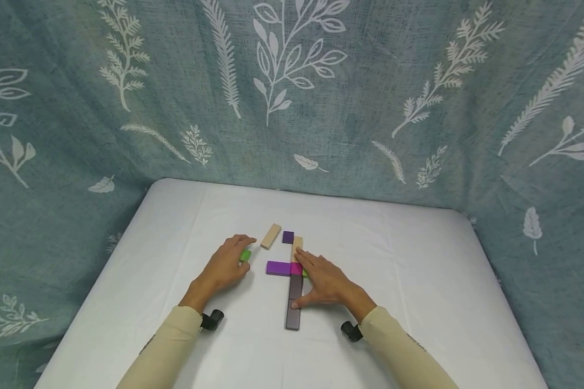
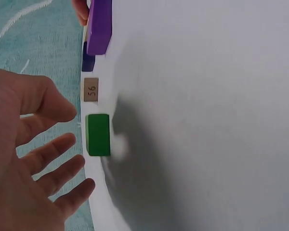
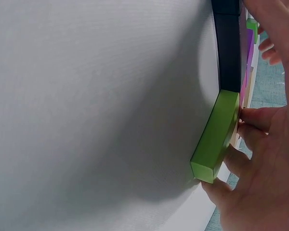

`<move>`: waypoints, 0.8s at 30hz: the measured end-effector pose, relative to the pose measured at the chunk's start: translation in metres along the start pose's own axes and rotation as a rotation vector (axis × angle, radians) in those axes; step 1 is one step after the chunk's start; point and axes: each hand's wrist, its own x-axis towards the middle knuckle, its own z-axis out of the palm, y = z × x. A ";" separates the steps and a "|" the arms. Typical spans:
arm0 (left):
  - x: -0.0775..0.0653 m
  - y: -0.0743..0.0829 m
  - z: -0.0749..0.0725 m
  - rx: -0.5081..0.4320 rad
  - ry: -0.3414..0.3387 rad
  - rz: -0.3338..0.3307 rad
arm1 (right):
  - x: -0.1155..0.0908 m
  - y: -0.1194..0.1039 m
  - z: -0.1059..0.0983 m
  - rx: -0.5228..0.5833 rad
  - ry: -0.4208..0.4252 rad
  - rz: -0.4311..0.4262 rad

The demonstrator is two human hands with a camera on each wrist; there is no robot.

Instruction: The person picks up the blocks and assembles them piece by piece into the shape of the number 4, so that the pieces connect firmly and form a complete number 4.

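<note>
My left hand (image 1: 224, 263) hovers by a green block (image 1: 245, 255) at the left, its fingers apart and spread around it. In the left wrist view a gap shows between the fingertips and the green block. My right hand (image 1: 327, 281) lies over a cross-like layout of blocks. Its fingertips are at the beige block (image 1: 297, 241) on top, and its thumb is on the dark grey blocks (image 1: 293, 316) below. A magenta piece (image 1: 296, 268) marks the crossing, with a purple block (image 1: 278, 268) to the left. Partly beneath the right hand, a light green block (image 3: 216, 134) extends to the right.
Just left of the layout's top sits a small dark violet block (image 1: 288, 237). A loose beige block (image 1: 270, 236) lies slanted between it and the left hand. All stand on a white table (image 1: 214, 210), with a leaf-patterned teal cloth (image 1: 321, 146) hanging behind.
</note>
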 end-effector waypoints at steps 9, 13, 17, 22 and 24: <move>-0.002 -0.007 -0.001 0.006 -0.043 -0.020 | -0.002 0.001 0.001 -0.002 -0.003 -0.005; -0.002 -0.007 -0.002 0.014 -0.059 -0.028 | -0.002 0.001 0.001 -0.003 -0.007 -0.003; 0.000 -0.010 0.000 0.034 -0.068 -0.038 | -0.002 0.001 0.001 -0.002 -0.007 0.001; 0.001 -0.014 0.004 0.050 -0.054 -0.030 | -0.001 0.002 0.001 -0.003 -0.013 0.000; 0.001 -0.015 0.004 0.053 -0.048 -0.024 | -0.002 0.002 0.000 -0.002 -0.011 -0.005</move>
